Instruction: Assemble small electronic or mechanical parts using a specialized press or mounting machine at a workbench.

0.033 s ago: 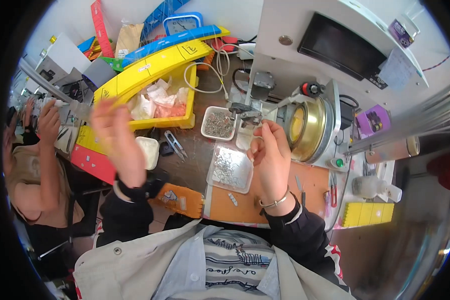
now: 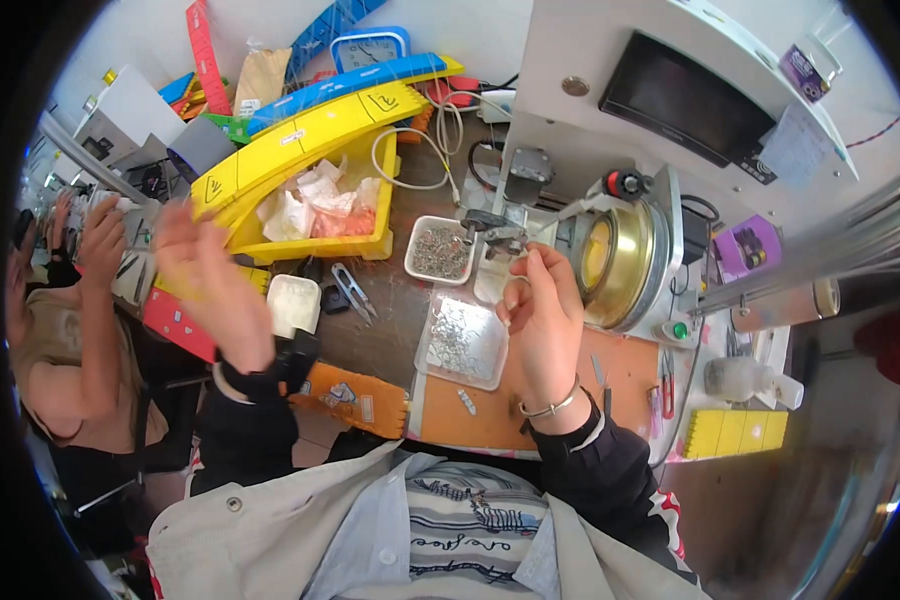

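Observation:
My left hand [image 2: 212, 285] is raised over the left side of the bench, in front of the yellow bin [image 2: 375, 242]. Motion blurs its fingers, so I cannot see whether they hold anything. At the small metal machine head [image 2: 502, 236], my right hand [image 2: 542, 300] has thumb and fingers pinched together. Whatever lies in that pinch is too small to make out. A white tub [image 2: 438, 250] of small metal parts stands left of the machine head. Nearer to me is a clear plastic tray [image 2: 460, 340] with many small shiny pieces.
A brass-coloured round bowl [image 2: 615, 265] sits right of my right hand, beneath a dark screen [image 2: 685, 95]. Tweezers [image 2: 354, 294] and a white dish [image 2: 294, 305] lie left of the tray. Pliers [image 2: 667, 385] rest at right. Another person [image 2: 85, 350] sits at far left.
My left hand has shifted a little to the left. My right hand stays pinched at the machine head.

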Demonstrator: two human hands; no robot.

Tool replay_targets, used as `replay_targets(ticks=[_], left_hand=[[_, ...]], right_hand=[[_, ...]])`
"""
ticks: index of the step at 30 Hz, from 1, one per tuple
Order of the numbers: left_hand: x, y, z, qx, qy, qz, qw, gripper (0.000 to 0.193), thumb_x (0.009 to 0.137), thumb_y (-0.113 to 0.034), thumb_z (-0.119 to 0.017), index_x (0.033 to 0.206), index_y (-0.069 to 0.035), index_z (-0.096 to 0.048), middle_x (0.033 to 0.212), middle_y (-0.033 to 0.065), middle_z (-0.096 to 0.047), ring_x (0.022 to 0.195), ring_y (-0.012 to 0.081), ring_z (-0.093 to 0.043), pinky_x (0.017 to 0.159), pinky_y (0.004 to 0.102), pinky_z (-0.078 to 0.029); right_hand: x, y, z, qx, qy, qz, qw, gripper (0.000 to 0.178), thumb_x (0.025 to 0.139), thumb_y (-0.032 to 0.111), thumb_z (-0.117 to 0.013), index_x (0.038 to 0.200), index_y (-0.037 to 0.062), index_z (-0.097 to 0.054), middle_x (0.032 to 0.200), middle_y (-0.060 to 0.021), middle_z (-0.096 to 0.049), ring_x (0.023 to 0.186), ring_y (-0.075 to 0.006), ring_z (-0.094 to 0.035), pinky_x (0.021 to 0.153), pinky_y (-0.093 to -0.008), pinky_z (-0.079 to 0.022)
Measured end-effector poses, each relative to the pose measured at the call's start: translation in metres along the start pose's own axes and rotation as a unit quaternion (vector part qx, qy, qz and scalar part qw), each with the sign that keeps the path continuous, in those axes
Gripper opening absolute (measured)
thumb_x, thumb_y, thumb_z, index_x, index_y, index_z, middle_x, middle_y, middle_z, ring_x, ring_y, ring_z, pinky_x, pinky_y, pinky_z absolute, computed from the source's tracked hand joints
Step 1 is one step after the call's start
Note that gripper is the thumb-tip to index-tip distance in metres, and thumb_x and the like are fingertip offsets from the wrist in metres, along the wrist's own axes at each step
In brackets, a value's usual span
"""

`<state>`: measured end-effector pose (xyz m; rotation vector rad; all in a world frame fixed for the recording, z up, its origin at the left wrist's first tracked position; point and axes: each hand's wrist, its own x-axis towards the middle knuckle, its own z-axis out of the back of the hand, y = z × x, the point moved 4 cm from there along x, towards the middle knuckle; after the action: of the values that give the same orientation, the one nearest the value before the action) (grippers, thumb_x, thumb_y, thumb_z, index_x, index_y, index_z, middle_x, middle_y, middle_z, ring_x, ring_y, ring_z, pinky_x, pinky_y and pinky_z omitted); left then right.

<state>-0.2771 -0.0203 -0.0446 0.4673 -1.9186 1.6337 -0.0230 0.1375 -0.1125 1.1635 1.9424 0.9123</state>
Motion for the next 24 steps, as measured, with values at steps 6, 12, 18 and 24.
replay_targets(ticks=[6,12,18,24], left_hand=[[-0.017,-0.091,-0.033,0.144,0.146,-0.41,0.889,0.041,0.097,-0.023,-0.052,0.13,0.0,-0.051,0.139,0.0187,-0.051,0.133,0.0271,-0.044,0.114,0.0541,-0.023],[-0.05,-0.102,-0.142,0.273,0.399,-0.513,0.709,0.056,0.086,-0.061,-0.054,0.109,-0.013,-0.07,0.12,0.005,-0.066,0.136,0.0263,-0.045,0.119,0.0572,0.0],[-0.006,-0.059,-0.085,0.379,0.488,-0.445,0.648,0.045,0.077,-0.052,-0.07,0.088,-0.009,-0.067,0.104,0.0046,-0.068,0.134,0.0245,-0.048,0.119,0.0575,-0.015],[0.114,0.014,0.001,0.578,0.268,-0.409,0.653,0.04,0.088,-0.037,-0.066,0.118,-0.011,-0.067,0.125,0.0081,-0.063,0.142,0.0277,-0.035,0.117,0.0572,-0.018]], right_hand=[[0.002,-0.009,-0.002,0.012,-0.006,-0.002,1.0,0.027,0.101,0.021,-0.054,0.119,0.0007,-0.051,0.094,-0.004,-0.054,0.061,-0.0057,-0.045,0.052,-0.0215,-0.035],[-0.008,0.0,-0.005,0.022,-0.002,-0.017,1.0,0.037,0.1,0.021,-0.055,0.129,0.0002,-0.046,0.095,-0.0033,-0.053,0.06,-0.0059,-0.045,0.05,-0.0206,-0.034],[-0.01,0.004,0.0,0.009,0.007,-0.03,0.999,0.042,0.099,0.02,-0.055,0.134,-0.0005,-0.041,0.098,-0.0047,-0.052,0.058,-0.0068,-0.046,0.048,-0.0213,-0.033],[-0.01,-0.003,-0.003,0.03,0.025,-0.046,0.998,0.042,0.099,0.019,-0.055,0.136,0.0049,-0.042,0.095,0.0002,-0.052,0.066,-0.0077,-0.043,0.054,-0.0222,-0.033]])
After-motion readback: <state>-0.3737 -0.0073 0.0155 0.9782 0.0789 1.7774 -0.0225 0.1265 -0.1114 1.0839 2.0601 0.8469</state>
